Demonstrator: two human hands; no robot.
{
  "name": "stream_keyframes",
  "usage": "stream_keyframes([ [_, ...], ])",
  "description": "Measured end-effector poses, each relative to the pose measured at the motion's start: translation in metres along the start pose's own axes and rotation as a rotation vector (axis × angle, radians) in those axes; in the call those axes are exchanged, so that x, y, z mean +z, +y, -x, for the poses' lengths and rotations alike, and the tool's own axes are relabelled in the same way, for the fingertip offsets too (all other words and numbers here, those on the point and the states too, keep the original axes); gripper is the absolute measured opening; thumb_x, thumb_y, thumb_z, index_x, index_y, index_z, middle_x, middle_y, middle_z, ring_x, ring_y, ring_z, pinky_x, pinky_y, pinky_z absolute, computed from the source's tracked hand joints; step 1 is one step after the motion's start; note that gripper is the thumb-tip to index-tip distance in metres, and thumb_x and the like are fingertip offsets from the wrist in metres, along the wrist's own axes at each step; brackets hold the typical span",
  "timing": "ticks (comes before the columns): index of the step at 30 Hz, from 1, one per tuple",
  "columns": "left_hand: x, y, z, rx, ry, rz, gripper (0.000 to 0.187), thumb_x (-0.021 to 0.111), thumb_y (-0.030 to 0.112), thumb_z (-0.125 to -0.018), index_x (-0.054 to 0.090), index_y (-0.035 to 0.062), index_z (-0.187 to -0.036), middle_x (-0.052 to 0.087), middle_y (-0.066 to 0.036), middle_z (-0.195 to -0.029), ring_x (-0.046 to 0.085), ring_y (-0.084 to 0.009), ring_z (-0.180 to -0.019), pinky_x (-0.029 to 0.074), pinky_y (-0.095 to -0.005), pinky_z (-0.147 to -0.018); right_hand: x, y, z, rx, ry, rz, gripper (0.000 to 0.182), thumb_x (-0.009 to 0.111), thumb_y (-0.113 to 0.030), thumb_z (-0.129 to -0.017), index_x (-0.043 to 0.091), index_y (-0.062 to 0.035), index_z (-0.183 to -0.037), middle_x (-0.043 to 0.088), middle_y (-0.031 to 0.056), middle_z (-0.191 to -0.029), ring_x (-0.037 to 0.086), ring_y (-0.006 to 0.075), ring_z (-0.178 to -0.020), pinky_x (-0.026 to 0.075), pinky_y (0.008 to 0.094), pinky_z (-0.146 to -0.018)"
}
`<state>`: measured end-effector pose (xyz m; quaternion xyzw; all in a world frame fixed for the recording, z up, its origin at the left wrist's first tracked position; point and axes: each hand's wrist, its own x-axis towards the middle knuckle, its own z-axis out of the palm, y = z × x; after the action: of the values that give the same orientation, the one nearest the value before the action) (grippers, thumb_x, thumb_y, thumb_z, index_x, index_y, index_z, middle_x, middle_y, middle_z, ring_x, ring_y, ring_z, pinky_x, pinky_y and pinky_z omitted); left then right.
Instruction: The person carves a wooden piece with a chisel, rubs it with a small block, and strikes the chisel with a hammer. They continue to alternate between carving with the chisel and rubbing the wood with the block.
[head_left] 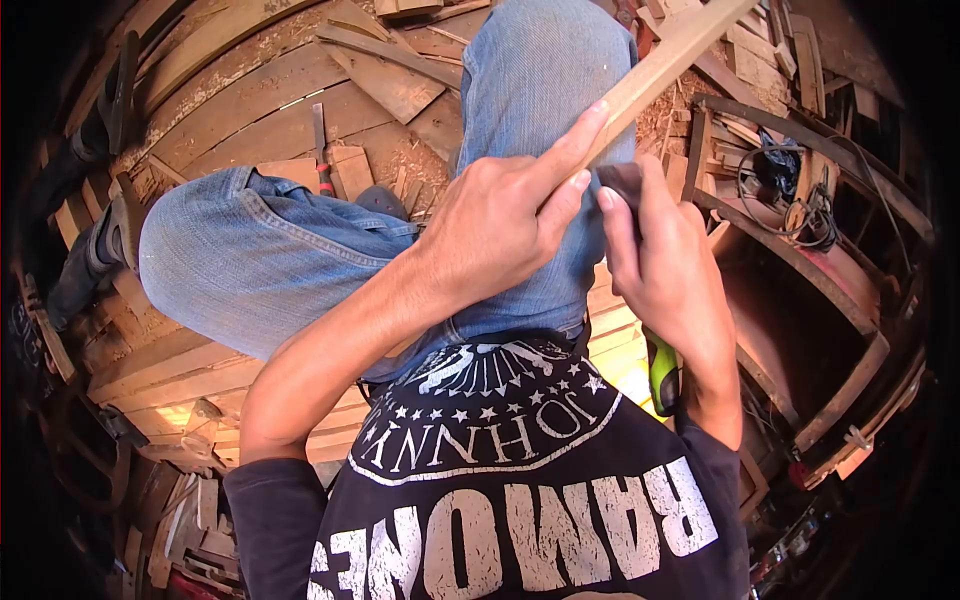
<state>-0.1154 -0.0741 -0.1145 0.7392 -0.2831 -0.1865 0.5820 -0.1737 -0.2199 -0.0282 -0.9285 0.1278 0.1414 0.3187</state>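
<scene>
Two hands meet on one pale wooden strip [665,65], and that strip is our landmark, slanting over the person's denim knee [540,70]. The left hand [505,225] clamps it, index finger stretched along the smooth, straight-edged wood. Just below the strip, the right hand [665,275] is wrapped around a tool with a green handle [662,372], its dark head [620,180] pressed to the wood, probably a knife or scraper, hard to tell. The strip looks clean already, though how much shaping remains is unclear. Rough planks [260,110] and sawdust lie well beyond it.
</scene>
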Motion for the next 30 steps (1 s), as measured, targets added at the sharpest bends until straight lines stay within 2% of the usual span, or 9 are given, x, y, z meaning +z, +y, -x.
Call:
stream_keyframes([
  [4,-0.006,0.001,0.0,-0.004,-0.031,0.039,0.057,0.061,0.013,-0.094,0.045,0.0155,-0.148,0.055,-0.017,-0.058,0.056,-0.0247,-0.047,0.048,-0.0354,-0.052,-0.02,-0.009,0.002,0.179,-0.177,0.003,0.023,0.055,-0.012,-0.097,0.048,0.0084,-0.105,0.06,0.0294,-0.068,0.063,0.0466,-0.067,0.047,0.0515,-0.06],
  [13,-0.025,0.008,-0.005,0.001,-0.161,-0.034,0.06,0.065,0.01,-0.089,0.048,0.015,-0.146,0.057,-0.019,-0.062,0.054,-0.0258,-0.047,0.046,-0.0343,-0.052,-0.047,-0.01,-0.012,0.133,-0.329,0.012,0.028,0.053,-0.019,-0.099,0.052,0.0082,-0.093,0.057,0.0259,-0.059,0.062,0.0436,-0.06,0.046,0.0481,-0.055],
  [15,-0.023,0.005,-0.001,0.03,-0.161,-0.026,0.063,0.066,0.01,-0.087,0.046,0.0139,-0.147,0.059,-0.018,-0.063,0.056,-0.0288,-0.051,0.046,-0.0366,-0.054,-0.051,-0.009,-0.02,0.1,-0.361,0.053,0.03,0.05,-0.021,-0.101,0.05,0.0069,-0.09,0.058,0.024,-0.058,0.064,0.039,-0.056,0.048,0.0458,-0.053],
  [18,-0.025,0.006,0.0,0.023,-0.211,-0.082,0.064,0.066,0.01,-0.087,0.044,0.0125,-0.147,0.061,-0.018,-0.067,0.06,-0.0323,-0.056,0.047,-0.0399,-0.057,-0.056,-0.019,-0.032,0.268,-0.549,0.045,0.03,0.045,-0.021,-0.103,0.049,0.0057,-0.089,0.057,0.0193,-0.055,0.064,0.0301,-0.048,0.05,0.0428,-0.051],
  [22,-0.024,0.005,0.003,0.026,-0.211,-0.082,0.066,0.066,0.009,-0.087,0.042,0.0118,-0.148,0.06,-0.018,-0.067,0.061,-0.0355,-0.06,0.047,-0.0429,-0.058,-0.058,-0.015,-0.039,0.174,-0.588,0.116,0.03,0.045,-0.021,-0.103,0.049,0.0055,-0.09,0.056,0.0191,-0.054,0.064,0.0311,-0.049,0.05,0.0434,-0.051],
  [25,-0.026,0.005,0.003,0.017,-0.229,-0.097,0.067,0.065,0.01,-0.088,0.04,0.012,-0.149,0.06,-0.018,-0.068,0.061,-0.0362,-0.061,0.046,-0.0446,-0.059,-0.061,-0.016,-0.046,0.167,-0.654,0.195,0.032,0.044,-0.02,-0.105,0.052,0.0081,-0.118,0.057,0.01,-0.054,0.06,0.0175,-0.043,0.049,0.0311,-0.047],
  [26,-0.026,0.005,0.003,0.011,-0.232,-0.099,0.067,0.065,0.011,-0.088,0.04,0.0123,-0.15,0.059,-0.017,-0.067,0.061,-0.0361,-0.061,0.046,-0.0447,-0.059,-0.061,-0.018,-0.047,0.168,-0.659,0.197,0.032,0.044,-0.02,-0.105,0.052,0.0081,-0.118,0.057,0.01,-0.054,0.06,0.0175,-0.043,0.049,0.0311,-0.047],
  [29,-0.026,0.003,0.004,0.006,-0.226,-0.1,0.066,0.064,0.013,-0.088,0.039,0.0129,-0.15,0.059,-0.016,-0.066,0.06,-0.0357,-0.061,0.046,-0.0447,-0.059,-0.06,-0.026,-0.051,0.148,-0.626,0.155,0.026,0.048,-0.018,-0.102,0.051,0.0059,-0.091,0.056,0.0198,-0.055,0.063,0.0306,-0.048,0.05,0.0424,-0.05],
  [30,-0.026,0.003,0.004,0.009,-0.219,-0.102,0.066,0.064,0.014,-0.088,0.04,0.0133,-0.15,0.058,-0.016,-0.066,0.06,-0.0353,-0.06,0.046,-0.0446,-0.059,-0.06,-0.028,-0.053,0.148,-0.63,0.156,0.026,0.048,-0.018,-0.102,0.051,0.0059,-0.091,0.056,0.0198,-0.055,0.063,0.0306,-0.048,0.05,0.0424,-0.05],
])
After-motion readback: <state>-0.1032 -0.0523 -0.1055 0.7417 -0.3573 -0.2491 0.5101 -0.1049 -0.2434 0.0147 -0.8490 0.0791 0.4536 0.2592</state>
